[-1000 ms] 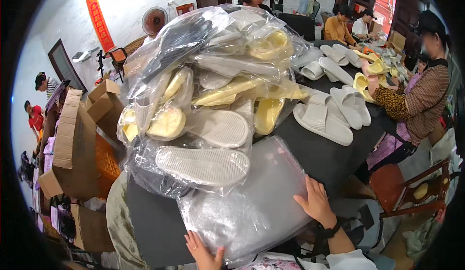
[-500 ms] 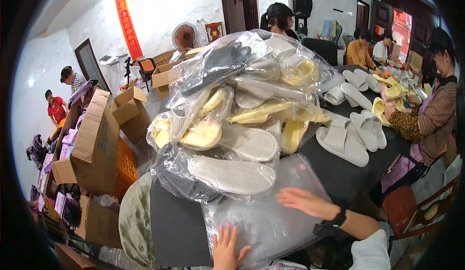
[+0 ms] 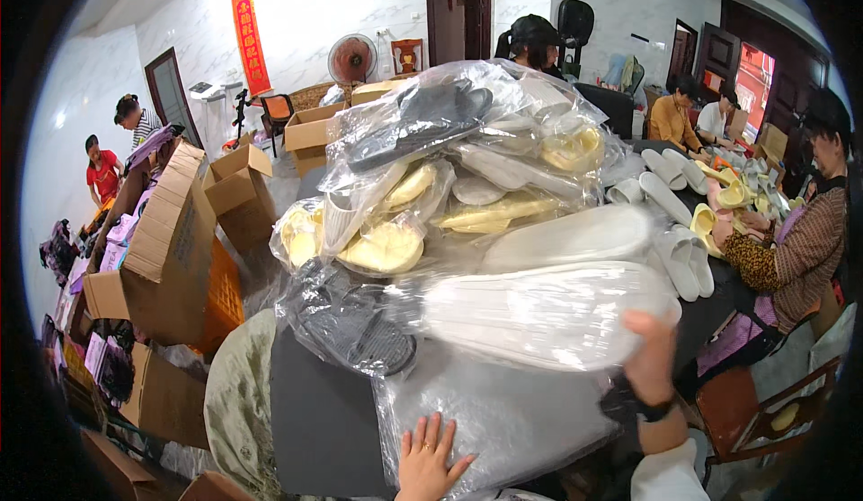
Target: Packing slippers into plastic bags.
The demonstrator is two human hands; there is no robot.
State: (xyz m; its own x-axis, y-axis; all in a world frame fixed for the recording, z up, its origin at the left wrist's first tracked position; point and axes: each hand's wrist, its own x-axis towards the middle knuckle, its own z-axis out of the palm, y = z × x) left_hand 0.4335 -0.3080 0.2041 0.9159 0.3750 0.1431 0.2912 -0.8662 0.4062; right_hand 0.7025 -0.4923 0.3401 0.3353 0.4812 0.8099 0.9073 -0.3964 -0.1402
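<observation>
My left hand (image 3: 428,458) lies flat on a stack of clear plastic bags (image 3: 503,411) at the table's near edge, fingers spread. At the right end of a pair of white slippers (image 3: 548,312) in a clear bag, my right hand (image 3: 653,357) grips the end, slightly blurred. The soles show, and the bag's plastic stretches left toward a bagged black slipper (image 3: 364,335). Behind rises a heap of bagged slippers, among them yellow slippers (image 3: 382,248) and a dark grey slipper (image 3: 418,128) near the top.
Loose white slippers (image 3: 688,263) stand on the black table (image 3: 319,420) to the right. A person in a patterned sleeve (image 3: 791,240) handles slippers there. Cardboard boxes (image 3: 171,249) and an orange crate (image 3: 225,299) stand left; a wooden chair (image 3: 746,411) is at the right.
My right hand has gone from hovering over the plastic bags to gripping the bagged white slippers. They have shifted right and up, uncovering the black slipper. The left hand stays on the bags.
</observation>
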